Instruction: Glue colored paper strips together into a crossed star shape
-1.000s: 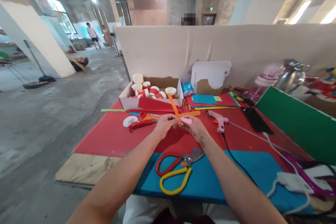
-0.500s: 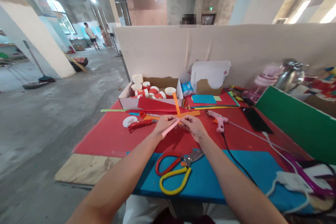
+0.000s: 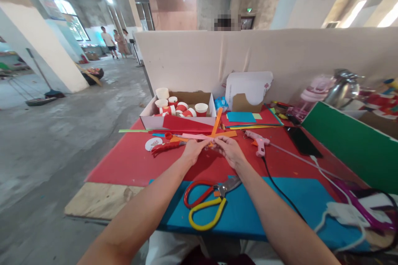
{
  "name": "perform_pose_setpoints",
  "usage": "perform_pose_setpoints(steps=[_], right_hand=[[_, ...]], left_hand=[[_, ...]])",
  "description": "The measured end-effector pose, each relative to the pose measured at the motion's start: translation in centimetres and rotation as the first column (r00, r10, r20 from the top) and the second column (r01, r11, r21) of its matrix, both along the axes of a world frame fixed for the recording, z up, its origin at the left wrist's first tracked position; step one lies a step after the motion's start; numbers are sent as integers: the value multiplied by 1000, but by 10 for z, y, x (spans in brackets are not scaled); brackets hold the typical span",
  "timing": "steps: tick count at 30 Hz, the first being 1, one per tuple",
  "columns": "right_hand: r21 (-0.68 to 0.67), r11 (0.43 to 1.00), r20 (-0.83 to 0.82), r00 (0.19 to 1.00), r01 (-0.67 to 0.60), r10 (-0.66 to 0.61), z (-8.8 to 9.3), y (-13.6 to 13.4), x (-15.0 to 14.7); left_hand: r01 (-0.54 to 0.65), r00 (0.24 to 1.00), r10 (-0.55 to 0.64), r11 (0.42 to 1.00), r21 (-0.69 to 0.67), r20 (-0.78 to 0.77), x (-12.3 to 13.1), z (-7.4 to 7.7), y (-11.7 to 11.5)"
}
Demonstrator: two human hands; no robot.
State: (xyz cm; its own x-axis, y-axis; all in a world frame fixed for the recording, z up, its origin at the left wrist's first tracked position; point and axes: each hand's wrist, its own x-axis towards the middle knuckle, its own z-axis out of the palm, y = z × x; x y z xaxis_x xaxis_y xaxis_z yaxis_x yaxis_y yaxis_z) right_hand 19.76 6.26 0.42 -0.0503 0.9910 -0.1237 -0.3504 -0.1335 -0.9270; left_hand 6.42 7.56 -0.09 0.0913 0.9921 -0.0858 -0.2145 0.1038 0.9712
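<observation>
Above the red table cover, both hands meet at a pink paper strip (image 3: pixel 193 136) and an orange paper strip (image 3: pixel 217 122). My left hand (image 3: pixel 194 150) has its fingers closed on the pink strip, which points left. My right hand (image 3: pixel 229 149) pinches where the two strips meet; the orange one rises from there. Another orange piece (image 3: pixel 229 134) lies just behind my right fingers. Nearer me, scissors (image 3: pixel 222 191) with one red and one yellow handle rest on blue sheets (image 3: pixel 292 190). A pink glue gun (image 3: pixel 260 143) lies to the right of my hands.
Behind the hands stands a box (image 3: pixel 155 122) of paper cups. Red-handled pliers (image 3: pixel 168 146) and a white disc (image 3: pixel 153 144) lie left. A phone (image 3: pixel 303 142), cables and a green board (image 3: pixel 351 149) are right. People (image 3: pixel 108 41) stand far back left.
The pink strip has swung from pointing down toward me to pointing left. The orange strip now leans right. My left hand has turned and dropped slightly; my right hand has barely moved.
</observation>
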Motion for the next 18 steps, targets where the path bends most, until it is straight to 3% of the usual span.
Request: perform_pose_setpoints(steps=[8,12,18], right_hand=[[97,994,217,973,58,-78,-2,2,2],[78,996,239,969,45,-63,-4,3,2],[64,998,198,980,0,-13,-3,2,2]], left_hand=[[46,996,-38,994,97,-78,-1,7,-4],[25,986,6,983,183,-165,-2,7,-4],[47,999,-46,995,84,-8,-2,4,-1]])
